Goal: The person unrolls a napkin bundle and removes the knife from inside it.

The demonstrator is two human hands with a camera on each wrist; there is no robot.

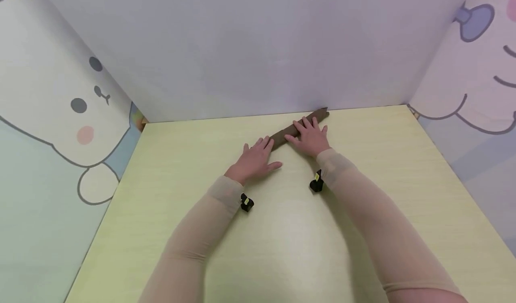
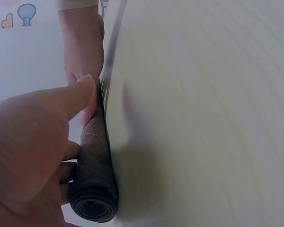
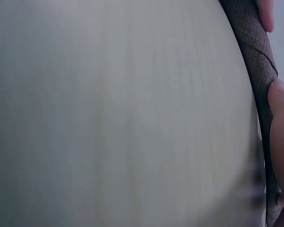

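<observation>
A dark brown cloth (image 1: 283,137), rolled into a long tube, lies slantwise near the back edge of the table. Over its lower left end my left hand (image 1: 251,162) rests with fingers stretched across and thumb spread off it. My right hand (image 1: 312,140) rests on the roll farther along, fingers extended over the top, thumb at the near side. The left wrist view shows the spiral end of the rolled cloth (image 2: 95,158) beside my left fingers. In the right wrist view, the thumb touches the woven surface of the rolled cloth (image 3: 251,45).
The pale wood-grain table (image 1: 278,249) reaches back to a plain whitish wall (image 1: 242,47). Side panels with cartoon animals (image 1: 60,83) stand left and right. Small black devices (image 1: 247,202) sit at both wrists.
</observation>
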